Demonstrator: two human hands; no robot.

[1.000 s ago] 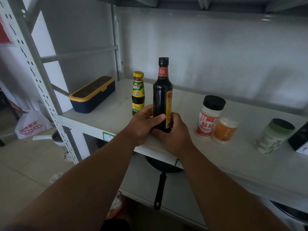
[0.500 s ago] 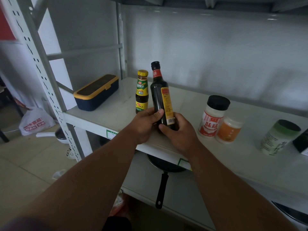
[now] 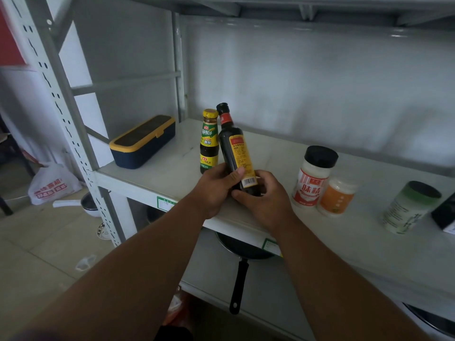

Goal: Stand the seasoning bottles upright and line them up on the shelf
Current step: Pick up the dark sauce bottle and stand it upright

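L hand (image 3: 213,187) + R hand (image 3: 263,196) fingers clamped on dark btl (image 3: 232,146) | tilted L | dark liquid

Bare forearms, no sleeves visible

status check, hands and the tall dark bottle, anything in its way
Left hand and right hand both grip tall dark glass bottle low down. Bottle tilted left, neck against small yellow-capped sauce bottle. White shelf bare just behind.
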